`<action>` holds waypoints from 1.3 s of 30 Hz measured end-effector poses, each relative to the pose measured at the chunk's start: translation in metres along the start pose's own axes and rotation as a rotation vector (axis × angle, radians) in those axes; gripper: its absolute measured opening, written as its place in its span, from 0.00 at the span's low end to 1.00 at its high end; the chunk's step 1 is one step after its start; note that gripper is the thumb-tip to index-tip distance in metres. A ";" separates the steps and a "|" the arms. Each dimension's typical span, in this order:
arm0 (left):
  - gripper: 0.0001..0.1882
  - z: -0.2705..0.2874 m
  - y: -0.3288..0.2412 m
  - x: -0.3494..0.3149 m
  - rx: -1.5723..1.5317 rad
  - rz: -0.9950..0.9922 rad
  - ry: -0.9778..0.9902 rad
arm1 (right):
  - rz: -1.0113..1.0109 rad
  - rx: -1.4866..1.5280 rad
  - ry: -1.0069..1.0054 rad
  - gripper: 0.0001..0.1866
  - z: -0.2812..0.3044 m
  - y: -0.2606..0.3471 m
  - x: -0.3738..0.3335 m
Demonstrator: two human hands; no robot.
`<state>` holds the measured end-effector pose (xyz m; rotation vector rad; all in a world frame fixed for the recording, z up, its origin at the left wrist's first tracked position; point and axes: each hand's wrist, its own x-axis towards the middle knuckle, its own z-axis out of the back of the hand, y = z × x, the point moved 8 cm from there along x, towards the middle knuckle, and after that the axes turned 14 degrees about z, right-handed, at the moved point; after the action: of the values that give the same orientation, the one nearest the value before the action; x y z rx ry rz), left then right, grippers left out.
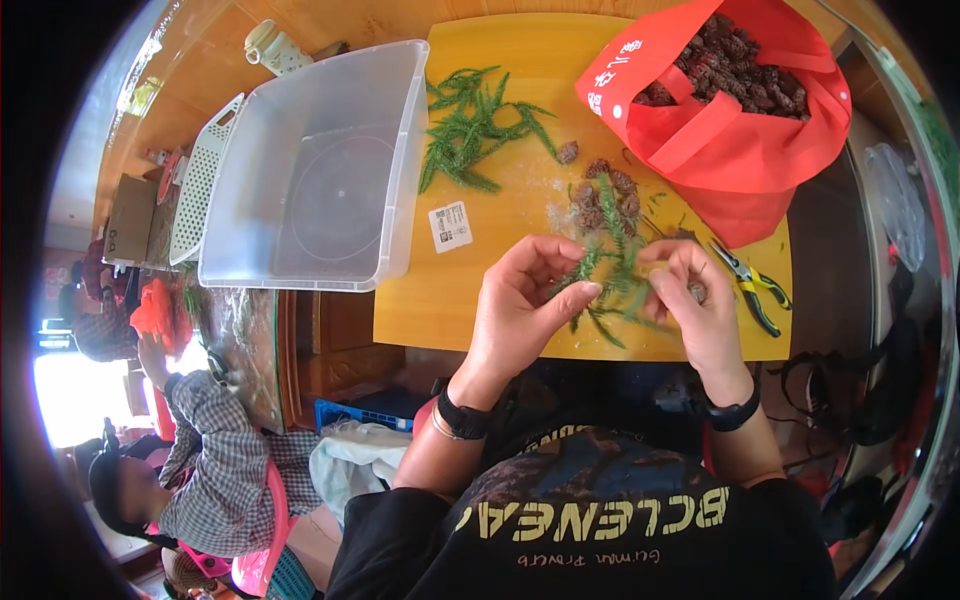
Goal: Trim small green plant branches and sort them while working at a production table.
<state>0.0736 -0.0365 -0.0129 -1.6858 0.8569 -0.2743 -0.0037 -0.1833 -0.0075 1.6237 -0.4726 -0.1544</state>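
Note:
Between my hands, above the near part of the yellow board (pixel 500 215), is a green artificial pine sprig (pixel 612 250) with several branches, blurred in part. My left hand (pixel 535 305) pinches it between thumb and fingertips. On the other side of the sprig my right hand (pixel 700 315) has its thumb and fingers pressed together; what they hold, if anything, is too small and blurred to name. Just beyond the sprig, a small cluster of brown pine cones (pixel 588 210) lies on the board. Right of my right hand rest yellow-and-black pliers (pixel 755 285), jaws pointing away from me.
A pile of green sprigs (pixel 470 135) lies at the far left of the board, near a white label (pixel 450 227). A clear plastic bin (pixel 310 200) stands left. At the far right is a red bag (pixel 755 160) full of pine cones. Another person (pixel 215 450) sits at left.

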 end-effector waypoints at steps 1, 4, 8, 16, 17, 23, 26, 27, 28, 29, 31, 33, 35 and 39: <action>0.15 -0.001 -0.003 -0.001 0.040 -0.031 -0.005 | 0.001 0.000 0.001 0.12 0.002 -0.002 0.000; 0.15 -0.002 -0.004 -0.002 0.093 -0.047 -0.010 | 0.312 -0.282 0.015 0.13 0.004 0.031 -0.002; 0.14 -0.003 -0.002 -0.006 0.118 -0.058 -0.002 | 0.379 -0.231 0.147 0.14 -0.022 0.037 -0.002; 0.11 -0.011 0.000 -0.007 0.000 -0.008 0.022 | 0.298 -0.327 0.214 0.19 -0.027 0.025 -0.002; 0.10 -0.010 0.000 -0.007 0.010 -0.035 0.007 | 0.297 -0.329 0.212 0.19 -0.027 0.025 -0.002; 0.12 0.002 -0.005 -0.003 0.445 -0.189 -0.182 | 0.208 -0.319 0.195 0.18 -0.021 0.021 -0.001; 0.17 -0.004 -0.014 -0.005 0.570 -0.345 -0.159 | 0.151 -0.267 0.201 0.17 -0.020 0.016 -0.002; 0.17 -0.007 -0.014 -0.005 0.570 -0.344 -0.160 | 0.163 -0.231 0.230 0.17 -0.019 0.012 -0.002; 0.19 -0.013 -0.011 -0.003 0.428 -0.270 -0.078 | 0.174 -0.195 0.259 0.16 -0.020 0.011 -0.003; 0.20 -0.018 -0.006 -0.001 0.285 -0.195 0.003 | 0.174 -0.195 0.259 0.16 -0.021 0.013 -0.004; 0.20 -0.021 -0.006 -0.002 0.305 -0.186 0.014 | 0.067 -0.095 0.256 0.16 -0.023 0.010 -0.005; 0.17 -0.022 0.004 0.001 0.030 0.063 0.115 | 0.059 -0.121 0.289 0.16 -0.022 0.008 -0.006; 0.15 -0.015 0.009 0.001 0.063 0.089 0.113 | 0.052 -0.148 0.320 0.16 -0.023 0.008 -0.007; 0.10 -0.006 0.013 0.002 0.085 0.026 0.074 | -0.038 0.036 0.280 0.16 -0.026 0.007 -0.009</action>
<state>0.0663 -0.0430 -0.0234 -1.5929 0.9089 -0.3521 -0.0039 -0.1562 0.0003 1.6588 -0.2302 0.0542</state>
